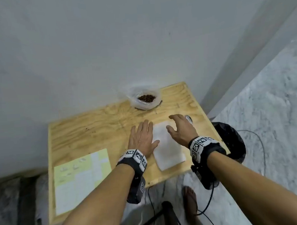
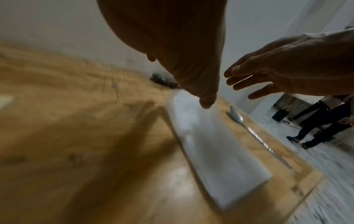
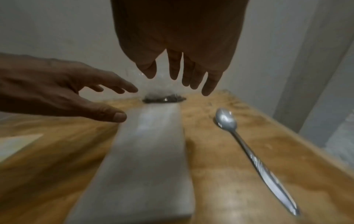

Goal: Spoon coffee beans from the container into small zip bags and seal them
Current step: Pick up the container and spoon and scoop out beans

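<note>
A stack of small white zip bags (image 1: 168, 146) lies flat on the wooden table (image 1: 93, 133). My left hand (image 1: 142, 136) is spread just left of the stack, its thumb at the stack's left edge (image 3: 145, 159), and it holds nothing. Above the stack's far right corner hovers my right hand (image 1: 179, 128), fingers (image 3: 191, 72) loosely spread and empty. A metal spoon (image 3: 249, 151) lies to the right of the stack, mostly hidden under the right hand in the head view. At the table's far edge sits the plastic-lined container of coffee beans (image 1: 145, 98).
A yellow printed sheet (image 1: 82, 179) lies on the table's near left. A black bin (image 1: 231, 140) stands off the right edge, with cables on the marble floor. A wall runs close behind the table. Another person's legs (image 2: 316, 125) show far right.
</note>
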### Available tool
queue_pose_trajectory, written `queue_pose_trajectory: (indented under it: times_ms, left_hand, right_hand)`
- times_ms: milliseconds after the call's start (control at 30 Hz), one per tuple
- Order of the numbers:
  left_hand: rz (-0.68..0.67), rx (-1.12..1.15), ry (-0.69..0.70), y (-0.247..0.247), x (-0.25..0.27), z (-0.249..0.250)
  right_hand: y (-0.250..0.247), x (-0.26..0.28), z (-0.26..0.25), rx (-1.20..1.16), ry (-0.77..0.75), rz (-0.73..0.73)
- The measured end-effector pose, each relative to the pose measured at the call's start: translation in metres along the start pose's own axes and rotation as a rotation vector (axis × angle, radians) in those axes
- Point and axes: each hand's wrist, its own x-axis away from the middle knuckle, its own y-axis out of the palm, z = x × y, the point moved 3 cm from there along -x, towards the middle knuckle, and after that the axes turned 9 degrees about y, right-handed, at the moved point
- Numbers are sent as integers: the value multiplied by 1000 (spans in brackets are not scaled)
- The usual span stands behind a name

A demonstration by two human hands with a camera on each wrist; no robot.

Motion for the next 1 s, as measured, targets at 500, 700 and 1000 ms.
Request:
queue_pose_trajectory:
  times_ms: [500, 700, 1000]
  left_hand:
    - [90, -43, -15, 36, -11, 7]
    - [256, 41, 20, 30, -9, 8]
    - [343, 441, -9, -31, 9, -5]
  right_hand:
    - [50, 3, 32, -51, 184, -110]
    - [39, 2, 30, -83, 153, -106]
    - [-21, 3, 8, -363, 91, -65]
